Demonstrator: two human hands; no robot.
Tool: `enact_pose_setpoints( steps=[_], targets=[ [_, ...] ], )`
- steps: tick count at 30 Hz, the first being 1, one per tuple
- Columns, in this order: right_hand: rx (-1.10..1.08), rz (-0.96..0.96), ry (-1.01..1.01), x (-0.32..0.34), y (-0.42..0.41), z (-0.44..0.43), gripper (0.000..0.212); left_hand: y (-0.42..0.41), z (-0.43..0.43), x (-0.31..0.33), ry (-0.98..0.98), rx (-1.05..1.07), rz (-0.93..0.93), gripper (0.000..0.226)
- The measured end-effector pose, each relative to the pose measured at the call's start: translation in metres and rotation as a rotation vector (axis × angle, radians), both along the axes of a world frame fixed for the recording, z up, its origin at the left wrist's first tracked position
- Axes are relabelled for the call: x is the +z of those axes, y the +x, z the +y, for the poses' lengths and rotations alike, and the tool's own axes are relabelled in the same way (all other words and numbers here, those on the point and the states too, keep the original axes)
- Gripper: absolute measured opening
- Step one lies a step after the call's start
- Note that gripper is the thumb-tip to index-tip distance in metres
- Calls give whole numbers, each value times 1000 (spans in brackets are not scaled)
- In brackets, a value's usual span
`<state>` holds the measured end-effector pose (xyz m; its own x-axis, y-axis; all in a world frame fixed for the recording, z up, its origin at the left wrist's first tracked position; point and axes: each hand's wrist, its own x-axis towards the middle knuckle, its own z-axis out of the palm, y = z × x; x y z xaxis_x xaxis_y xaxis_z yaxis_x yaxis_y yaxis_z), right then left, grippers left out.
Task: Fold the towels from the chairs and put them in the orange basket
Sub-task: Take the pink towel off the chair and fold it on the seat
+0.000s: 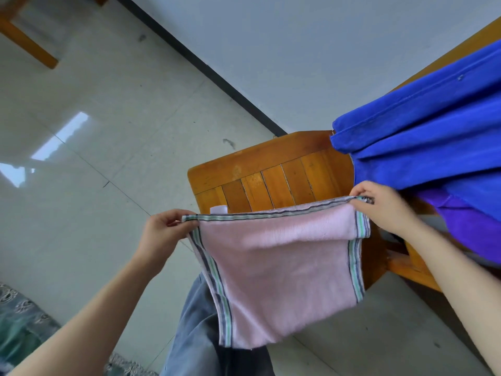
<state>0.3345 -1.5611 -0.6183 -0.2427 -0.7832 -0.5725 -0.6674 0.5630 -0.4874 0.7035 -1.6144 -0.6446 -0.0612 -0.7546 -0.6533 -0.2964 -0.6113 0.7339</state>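
Far left: we've got a grey-green patterned rug (19,321) at the bottom corner, and a light wooden furniture leg (24,36) up at the top edge.
Floor: glossy pale floor tiles (95,118) run across to a black skirting strip (203,66) under the white wall (298,50).
Left hand: our left hand (162,234) is clamped on the upper left corner of the towel, thumb on top, fingers curled beneath the striped hem.
Towel: the pink terry towel with grey and green striped edges (276,267) is up in the air, stretched taut between both hands. It hangs doubled over in front of the chair seat, with a small white label (218,209) poking up behind its top edge.
Below it: our blue denim trouser leg (198,335) shows under the hanging cloth.
Chair: the orange-brown slatted wooden chair seat (271,172) sits just behind the towel.
Right hand: our right hand (379,207) pinches the upper right corner, fingertips closed tight on the hem.
Far right: a bright blue plush towel (420,147) is draped over the wooden frame, and a purple towel (471,221) hangs just under it, near the right wrist.
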Motion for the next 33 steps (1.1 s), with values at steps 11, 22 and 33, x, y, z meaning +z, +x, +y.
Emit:
enact_pose_setpoints(
  steps=[11,22,33],
  targets=[
    [-234,76,-706,153,18,-39,17,15,-62,163,-543,98,575,22],
    [-186,-52,-162,96,39,80,26,52,37,85,-135,77,280,46],
    [-164,78,287,20,50,171,26,48,117,16,266,-122,47,34]
  ],
)
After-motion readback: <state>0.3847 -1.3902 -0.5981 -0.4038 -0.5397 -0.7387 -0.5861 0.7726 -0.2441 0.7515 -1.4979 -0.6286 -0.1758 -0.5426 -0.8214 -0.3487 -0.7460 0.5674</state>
